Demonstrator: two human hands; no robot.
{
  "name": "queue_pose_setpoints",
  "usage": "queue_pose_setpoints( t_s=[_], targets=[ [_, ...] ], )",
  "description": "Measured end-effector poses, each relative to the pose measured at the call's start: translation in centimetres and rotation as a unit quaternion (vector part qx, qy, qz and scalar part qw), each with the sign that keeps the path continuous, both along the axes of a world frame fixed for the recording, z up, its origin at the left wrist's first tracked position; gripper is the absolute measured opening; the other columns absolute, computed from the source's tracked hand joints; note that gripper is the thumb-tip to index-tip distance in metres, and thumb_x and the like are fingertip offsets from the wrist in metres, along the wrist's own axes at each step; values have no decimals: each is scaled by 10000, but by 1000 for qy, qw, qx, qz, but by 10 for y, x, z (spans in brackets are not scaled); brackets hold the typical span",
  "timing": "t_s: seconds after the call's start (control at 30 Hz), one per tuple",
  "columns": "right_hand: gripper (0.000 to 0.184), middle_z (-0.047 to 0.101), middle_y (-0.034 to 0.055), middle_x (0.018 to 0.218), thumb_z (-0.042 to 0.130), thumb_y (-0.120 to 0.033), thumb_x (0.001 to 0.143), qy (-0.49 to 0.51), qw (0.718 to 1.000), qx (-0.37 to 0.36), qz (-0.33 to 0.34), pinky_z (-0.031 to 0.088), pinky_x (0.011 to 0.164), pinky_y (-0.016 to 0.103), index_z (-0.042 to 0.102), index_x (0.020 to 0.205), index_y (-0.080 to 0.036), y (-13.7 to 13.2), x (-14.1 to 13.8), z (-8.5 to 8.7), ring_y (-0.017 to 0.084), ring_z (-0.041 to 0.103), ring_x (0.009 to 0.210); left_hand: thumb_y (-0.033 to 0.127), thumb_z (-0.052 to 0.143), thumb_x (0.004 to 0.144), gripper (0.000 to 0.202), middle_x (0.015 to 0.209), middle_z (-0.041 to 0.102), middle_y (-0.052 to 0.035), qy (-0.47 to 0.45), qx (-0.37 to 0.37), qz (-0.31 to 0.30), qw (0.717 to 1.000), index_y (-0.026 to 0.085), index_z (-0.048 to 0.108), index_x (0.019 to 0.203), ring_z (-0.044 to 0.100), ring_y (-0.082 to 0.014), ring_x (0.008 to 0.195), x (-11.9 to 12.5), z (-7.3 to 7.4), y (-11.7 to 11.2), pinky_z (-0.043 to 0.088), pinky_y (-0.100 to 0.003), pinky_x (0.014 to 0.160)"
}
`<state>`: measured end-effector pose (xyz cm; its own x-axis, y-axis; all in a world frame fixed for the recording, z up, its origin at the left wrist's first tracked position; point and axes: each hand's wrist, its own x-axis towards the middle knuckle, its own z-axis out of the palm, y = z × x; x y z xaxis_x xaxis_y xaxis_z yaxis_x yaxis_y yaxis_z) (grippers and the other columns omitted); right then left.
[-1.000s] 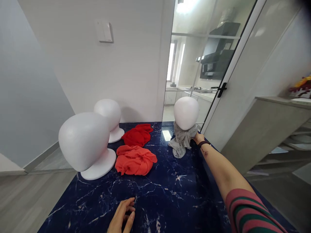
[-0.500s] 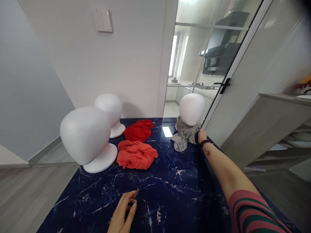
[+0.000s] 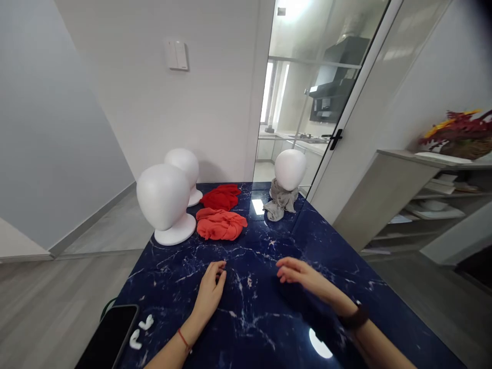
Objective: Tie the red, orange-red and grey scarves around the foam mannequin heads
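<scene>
My left hand (image 3: 210, 289) rests on the dark blue marble table (image 3: 269, 328) with its fingers loosely curled and nothing in them. My right hand (image 3: 302, 274) hovers just above the table beside it, fingers stretched out and empty. At the far end stands a white foam head (image 3: 290, 169) with a grey scarf (image 3: 279, 201) wrapped round its neck. Two bare foam heads stand at the far left, the nearer head (image 3: 164, 200) in front of the farther head (image 3: 184, 165). An orange scarf (image 3: 221, 224) and a red scarf (image 3: 221, 197) lie crumpled between them.
A black phone (image 3: 109, 338) and two white earbuds (image 3: 140, 330) lie at the table's near left corner. A glass sliding door (image 3: 346, 113) stands behind the table. Grey shelves (image 3: 423, 205) with a flower arrangement (image 3: 457, 136) stand to the right.
My right hand has let go of the grey scarf at the far foam head and drawn back near my left hand. The view has pulled back from the table.
</scene>
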<state>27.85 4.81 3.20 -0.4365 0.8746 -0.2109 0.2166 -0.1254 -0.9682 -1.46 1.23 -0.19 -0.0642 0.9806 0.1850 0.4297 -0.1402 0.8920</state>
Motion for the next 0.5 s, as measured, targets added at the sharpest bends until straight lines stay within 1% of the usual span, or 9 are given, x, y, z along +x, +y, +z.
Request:
queue_pose_setpoints(
  t_s=[0.03,0.1,0.17,0.23,0.3,0.33,0.4,0.43,0.5],
  targets=[
    [348,663,70,947,583,-426,816,-2,999,10,49,464,811,326,588,1067,-185,-25,-7,5,182,634,845,290,452,871,236,1018,601,-84,6,4,-17,1000,178,593,1023,592,-193,883,2,7,-4,483,-373,820],
    [360,660,66,959,559,-422,840,7,996,25,84,453,850,340,574,1115,-191,-67,-20,10,185,626,871,265,453,870,221,983,608,-76,26,12,-72,997,184,606,1007,586,-189,866,7,30,-19,480,-358,801],
    [364,657,64,948,530,-432,858,20,998,35,39,452,862,347,564,1130,-192,-99,-34,4,187,622,875,257,434,887,228,975,613,-64,37,24,-146,988,208,614,1018,576,-182,885,10,61,-45,471,-331,797],
    [367,657,68,921,514,-448,863,25,997,54,-41,455,859,351,565,1112,-184,-121,-46,-7,191,621,861,256,429,901,231,996,616,-59,31,31,-220,975,220,612,1037,568,-169,897,7,92,-81,455,-309,833],
    [363,658,72,881,510,-464,859,20,991,78,-107,458,848,349,582,1066,-175,-135,-55,-18,196,619,845,253,437,906,227,1007,618,-63,16,25,-264,964,228,617,1044,558,-171,942,-5,111,-120,433,-297,878],
    [362,658,73,859,510,-471,856,18,988,89,-126,461,838,346,593,1042,-172,-141,-58,-21,198,618,834,248,444,906,226,1020,617,-65,12,17,-273,962,237,624,1042,552,-174,968,-14,114,-139,421,-293,896],
    [362,656,69,816,512,-482,849,13,984,105,-143,471,810,336,611,1002,-170,-148,-60,-23,197,618,804,247,479,893,219,1022,613,-63,-6,-12,-276,961,258,629,1053,551,-179,984,-37,107,-174,410,-287,906],
    [364,655,66,802,512,-486,847,10,982,113,-149,475,797,330,618,992,-170,-151,-59,-21,194,618,790,257,481,893,220,1011,611,-63,-25,-33,-269,962,264,631,1054,557,-180,970,-49,98,-189,415,-285,894],
    [367,654,61,785,519,-492,838,3,978,127,-167,480,776,316,626,983,-172,-156,-53,-15,190,617,773,310,479,891,237,944,607,-67,-77,-68,-248,963,260,638,1058,577,-181,880,-70,72,-214,446,-284,816]
  ],
)
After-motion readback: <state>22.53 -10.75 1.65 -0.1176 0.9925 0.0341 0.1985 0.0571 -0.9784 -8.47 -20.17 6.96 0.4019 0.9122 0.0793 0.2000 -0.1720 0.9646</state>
